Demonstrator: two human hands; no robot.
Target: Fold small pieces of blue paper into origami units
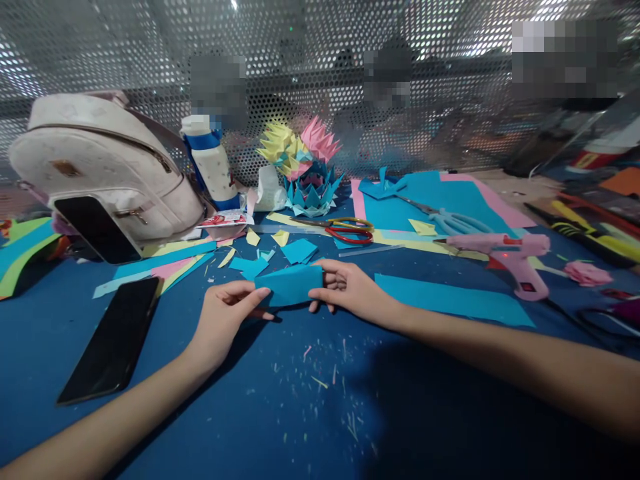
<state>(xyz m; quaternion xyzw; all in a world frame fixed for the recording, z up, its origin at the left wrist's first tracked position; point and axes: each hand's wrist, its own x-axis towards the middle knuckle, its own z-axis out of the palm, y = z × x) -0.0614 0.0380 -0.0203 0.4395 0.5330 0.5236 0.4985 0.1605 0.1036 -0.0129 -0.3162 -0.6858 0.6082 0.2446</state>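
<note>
A small blue paper rectangle is held just above the dark blue table between both hands. My left hand pinches its left end with thumb and fingers. My right hand grips its right end, fingers curled over the edge. Loose blue and yellow paper scraps lie just behind the hands.
A black phone lies at the left. A white backpack and a bottle stand behind it. Paper flowers, red-handled scissors, blue scissors, a pink glue gun and a long blue strip lie around.
</note>
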